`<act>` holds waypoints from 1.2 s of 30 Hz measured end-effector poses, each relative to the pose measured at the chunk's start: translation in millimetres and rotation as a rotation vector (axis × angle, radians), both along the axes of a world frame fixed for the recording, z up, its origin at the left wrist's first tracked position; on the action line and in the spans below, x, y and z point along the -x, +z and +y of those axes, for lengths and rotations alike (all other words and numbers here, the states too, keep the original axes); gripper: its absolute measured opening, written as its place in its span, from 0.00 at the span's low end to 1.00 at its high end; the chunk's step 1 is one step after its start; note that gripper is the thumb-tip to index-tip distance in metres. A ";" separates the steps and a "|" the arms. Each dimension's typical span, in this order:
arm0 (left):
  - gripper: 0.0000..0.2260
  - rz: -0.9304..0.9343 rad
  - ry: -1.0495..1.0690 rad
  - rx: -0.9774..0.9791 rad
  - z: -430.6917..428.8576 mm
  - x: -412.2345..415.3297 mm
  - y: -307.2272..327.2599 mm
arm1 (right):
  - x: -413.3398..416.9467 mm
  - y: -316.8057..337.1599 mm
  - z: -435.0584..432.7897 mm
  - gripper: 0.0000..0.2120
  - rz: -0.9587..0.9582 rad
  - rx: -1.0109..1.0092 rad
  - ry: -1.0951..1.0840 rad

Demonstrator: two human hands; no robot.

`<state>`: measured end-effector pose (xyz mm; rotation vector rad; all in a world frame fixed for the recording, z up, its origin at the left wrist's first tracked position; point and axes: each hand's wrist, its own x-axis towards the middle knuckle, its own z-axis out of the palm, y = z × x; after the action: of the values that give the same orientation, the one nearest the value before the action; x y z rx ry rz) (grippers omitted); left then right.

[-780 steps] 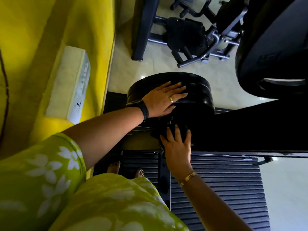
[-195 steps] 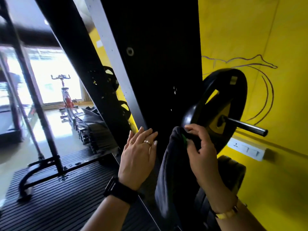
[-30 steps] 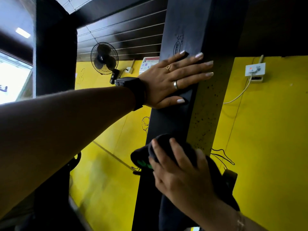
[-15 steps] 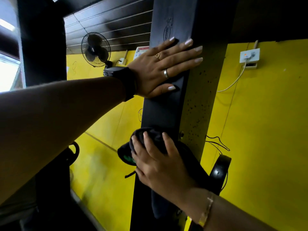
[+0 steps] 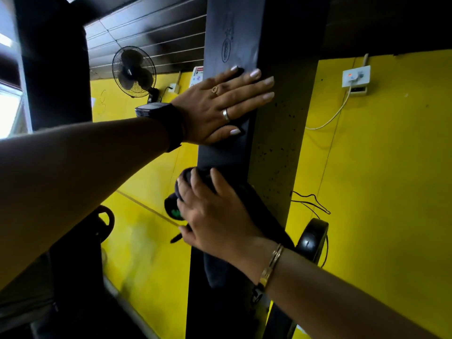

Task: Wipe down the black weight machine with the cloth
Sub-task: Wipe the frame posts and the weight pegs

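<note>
Since half a second ago, my right hand [image 5: 217, 216] has carried the cloth [image 5: 217, 270] a little higher up the black upright [image 5: 232, 33] of the weight machine, closer under my left hand [image 5: 220, 104]. My right fingers lie spread and nearly straight over the bunched top of the cloth, pressing it to the upright's front face (the loose end hangs below my wrist). My left hand rests flat on the upright above, fingers straight, gripping nothing. A weight plate [image 5: 313, 238] sits low, just right of the upright.
</note>
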<state>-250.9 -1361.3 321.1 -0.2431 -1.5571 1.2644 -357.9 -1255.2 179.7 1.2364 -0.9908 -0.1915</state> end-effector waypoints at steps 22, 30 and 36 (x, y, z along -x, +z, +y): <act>0.25 -0.073 0.013 0.039 -11.0 30.6 -81.1 | 40.9 -133.4 9.2 0.16 -0.327 0.163 0.202; 0.24 -0.038 -0.020 -0.039 -8.2 32.9 -86.3 | 46.5 -117.4 31.0 0.16 -0.406 0.357 0.297; 0.24 -0.045 -0.018 -0.072 -6.7 32.6 -89.1 | 22.6 -107.8 -8.5 0.14 -0.389 0.342 0.311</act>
<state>-283.4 -1368.0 232.0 -0.2406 -1.6316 1.1936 -380.5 -1263.7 71.9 1.1112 -1.0912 0.4615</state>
